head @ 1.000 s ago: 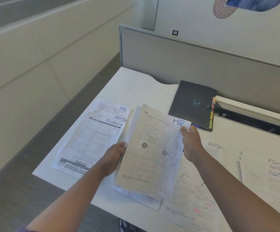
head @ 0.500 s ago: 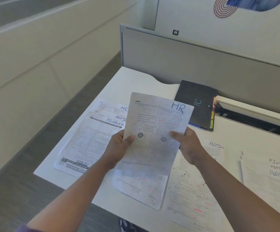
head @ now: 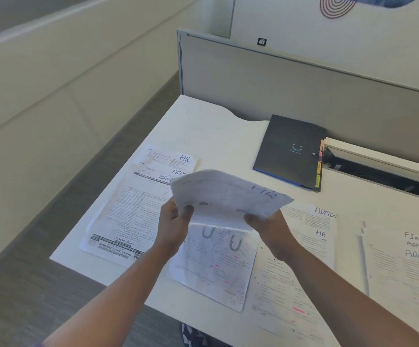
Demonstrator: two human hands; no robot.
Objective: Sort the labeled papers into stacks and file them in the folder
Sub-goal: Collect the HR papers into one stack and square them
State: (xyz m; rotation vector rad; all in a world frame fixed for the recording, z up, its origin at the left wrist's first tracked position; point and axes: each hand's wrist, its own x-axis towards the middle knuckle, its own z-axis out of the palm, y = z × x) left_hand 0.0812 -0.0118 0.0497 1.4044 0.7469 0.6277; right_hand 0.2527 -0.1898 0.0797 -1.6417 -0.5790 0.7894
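Observation:
An HR-labelled paper (head: 228,196) is lifted above the desk and tipped nearly flat, its far edge pointing away from me. My left hand (head: 173,224) pinches its near left edge and my right hand (head: 266,224) pinches its near right edge. Beneath it lies another sheet (head: 216,261) with horseshoe drawings and pink marks. A mixed pile (head: 138,209) labelled HR, ADMIN and FINANCE sits at the left. Papers labelled ADMIN and HR (head: 321,226) lie to the right, and a stack marked FINANCE and ADMIN (head: 409,266) lies at the far right. The dark folder (head: 288,151) lies shut at the back.
The white desk (head: 208,131) ends at a grey partition (head: 278,78) behind the folder. A cable tray slot (head: 383,174) opens to the right of the folder. Floor drops off along the desk's left and near edges.
Both hands have lifted the HR paper off the sheet below and tipped its top edge forward and away, from facing me to nearly horizontal.

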